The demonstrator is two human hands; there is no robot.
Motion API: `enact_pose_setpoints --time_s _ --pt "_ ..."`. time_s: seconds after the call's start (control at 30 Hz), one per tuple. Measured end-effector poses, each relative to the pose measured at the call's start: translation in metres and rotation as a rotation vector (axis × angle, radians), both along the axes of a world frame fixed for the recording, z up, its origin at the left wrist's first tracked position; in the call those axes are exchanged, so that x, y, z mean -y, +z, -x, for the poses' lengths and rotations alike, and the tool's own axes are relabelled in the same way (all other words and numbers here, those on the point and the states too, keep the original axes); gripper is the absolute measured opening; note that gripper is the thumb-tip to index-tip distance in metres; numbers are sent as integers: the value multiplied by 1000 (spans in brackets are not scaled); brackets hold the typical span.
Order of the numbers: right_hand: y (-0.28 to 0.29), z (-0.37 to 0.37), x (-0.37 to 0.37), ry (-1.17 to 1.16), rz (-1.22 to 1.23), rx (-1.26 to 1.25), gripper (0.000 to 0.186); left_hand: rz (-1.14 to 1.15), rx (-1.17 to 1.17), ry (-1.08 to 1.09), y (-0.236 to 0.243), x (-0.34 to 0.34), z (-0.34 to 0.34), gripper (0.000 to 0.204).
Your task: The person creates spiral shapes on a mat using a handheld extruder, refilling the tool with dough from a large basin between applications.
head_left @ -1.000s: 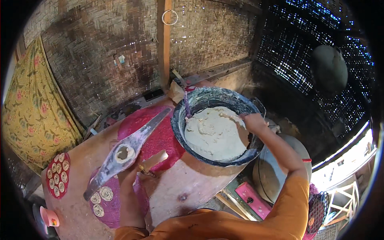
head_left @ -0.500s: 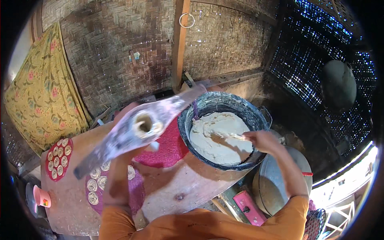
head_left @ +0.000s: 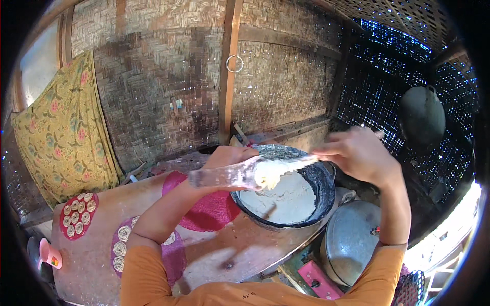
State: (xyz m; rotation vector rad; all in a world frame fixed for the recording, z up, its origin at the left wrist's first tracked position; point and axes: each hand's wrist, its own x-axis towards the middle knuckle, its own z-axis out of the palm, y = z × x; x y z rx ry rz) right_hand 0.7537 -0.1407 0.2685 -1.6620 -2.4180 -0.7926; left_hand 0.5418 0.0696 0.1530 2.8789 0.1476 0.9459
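My left hand (head_left: 232, 154) grips a long, pale, flour-smeared dough press (head_left: 219, 178), lifted above the table at the bucket's left rim. White dough (head_left: 270, 173) sits heaped over the middle of the press, covering its round opening. A ragged strip of that dough stretches to the fingertips of my right hand (head_left: 360, 155), which pinches it over the bucket's far right side. Below, the dark bucket (head_left: 325, 196) holds a broad mass of white dough or batter. On the table lie round mats: magenta (head_left: 214, 214), purple (head_left: 173, 255) and red (head_left: 68, 224), the last two carrying pale coiled dough rounds (head_left: 76, 218).
The wooden table (head_left: 229, 265) curves in front of me. To the right stand a lidded metal pot (head_left: 352, 239) and a pink stove panel (head_left: 319, 280). A pink cup (head_left: 50, 254) is at the left edge. Woven walls and a hanging floral cloth (head_left: 66, 137) enclose the back.
My right hand has risen out of the bucket with dough and brought it to the press. The press has moved right and tilted, its opening now covered by dough. The view has tipped upward.
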Motion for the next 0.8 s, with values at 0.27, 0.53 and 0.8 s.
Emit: enact_pose_setpoints --time_s 0.27,0.53,0.8 --pt "-96 51 -30 -72 -322 265 36 -58 276 291 -15 -5 0 37" --pt "-69 33 6 -250 -469 -3 35 -29 411 404 -20 -38 31 44" --pt "-65 59 -5 -99 -310 140 35 34 175 338 -6 2 -1 41"
